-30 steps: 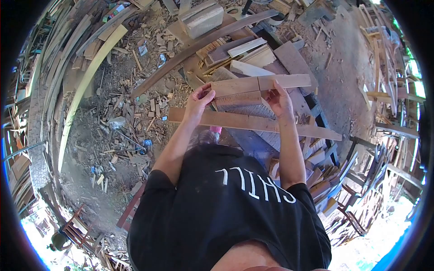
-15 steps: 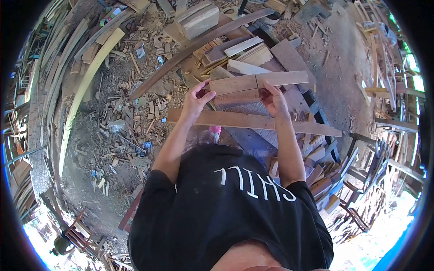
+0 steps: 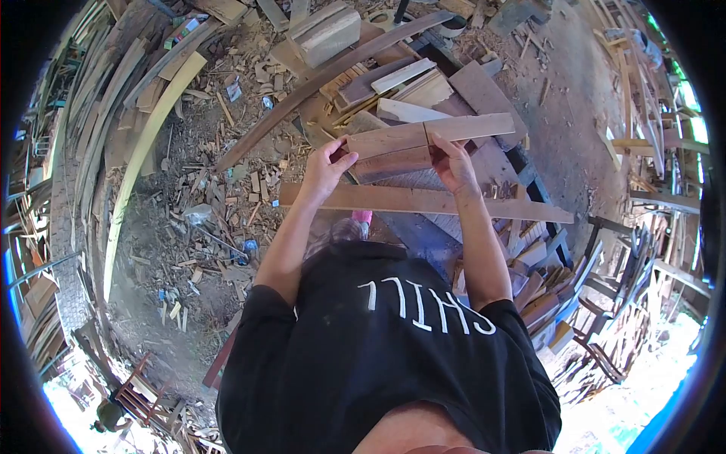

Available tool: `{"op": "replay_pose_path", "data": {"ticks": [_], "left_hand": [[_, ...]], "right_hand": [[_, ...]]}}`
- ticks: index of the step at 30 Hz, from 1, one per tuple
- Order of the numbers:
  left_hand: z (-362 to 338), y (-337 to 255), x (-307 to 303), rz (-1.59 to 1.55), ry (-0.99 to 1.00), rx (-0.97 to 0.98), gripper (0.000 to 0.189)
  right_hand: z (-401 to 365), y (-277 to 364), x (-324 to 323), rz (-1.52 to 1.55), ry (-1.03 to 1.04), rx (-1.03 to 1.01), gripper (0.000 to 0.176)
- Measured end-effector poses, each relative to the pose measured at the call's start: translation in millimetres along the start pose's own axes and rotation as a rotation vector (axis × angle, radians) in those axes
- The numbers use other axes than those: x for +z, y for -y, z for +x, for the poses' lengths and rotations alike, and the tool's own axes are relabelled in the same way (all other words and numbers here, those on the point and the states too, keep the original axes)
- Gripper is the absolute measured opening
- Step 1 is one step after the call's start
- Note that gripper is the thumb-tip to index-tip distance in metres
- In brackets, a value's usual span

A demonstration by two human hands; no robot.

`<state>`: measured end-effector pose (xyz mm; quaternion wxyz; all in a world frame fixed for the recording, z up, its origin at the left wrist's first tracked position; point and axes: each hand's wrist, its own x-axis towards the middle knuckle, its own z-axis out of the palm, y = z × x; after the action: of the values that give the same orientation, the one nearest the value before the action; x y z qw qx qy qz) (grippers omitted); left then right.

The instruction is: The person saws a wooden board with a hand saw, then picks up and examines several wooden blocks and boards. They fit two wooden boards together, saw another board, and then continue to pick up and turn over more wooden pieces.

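Observation:
My left hand point(image 3: 329, 170) grips the left end of a short brown wooden board point(image 3: 389, 141), thumb on its near side. At the board's right end my right hand point(image 3: 454, 163) is closed, its fingertips by a dark line where a longer, lighter plank point(image 3: 476, 125) meets it or overlaps it; which of the two I cannot tell. Below the short board a second brown piece point(image 3: 393, 164) shows between my hands. Nearer my body, a long board point(image 3: 363, 198) lies crosswise, passing beneath my right forearm.
A long curved timber point(image 3: 295, 98) runs diagonally beyond my hands, beside a thick wood block point(image 3: 327, 34). Stacked planks point(image 3: 106, 98) line the left. Scraps litter the ground point(image 3: 227, 189). More wood point(image 3: 544, 295) is piled at right. Another person point(image 3: 110, 412) is at bottom left.
The brown piece under the short board now shows more of its face, and both boards have tilted slightly. My hands keep their grip, nearly in place; the view has shifted a little.

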<state>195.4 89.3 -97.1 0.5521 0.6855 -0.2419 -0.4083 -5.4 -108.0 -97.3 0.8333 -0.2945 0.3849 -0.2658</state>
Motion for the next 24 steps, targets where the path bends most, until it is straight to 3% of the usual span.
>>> {"op": "replay_pose_path", "data": {"ticks": [7,24], "left_hand": [[-5,-16,1,0.058,-0.012,0.0,0.051],[-3,-27,-6,0.111,0.092,-0.045,0.053]], "right_hand": [[-6,6,0,-0.119,-0.058,0.089,0.025],[-14,11,9,-0.188,-0.04,0.067,0.023]]}}
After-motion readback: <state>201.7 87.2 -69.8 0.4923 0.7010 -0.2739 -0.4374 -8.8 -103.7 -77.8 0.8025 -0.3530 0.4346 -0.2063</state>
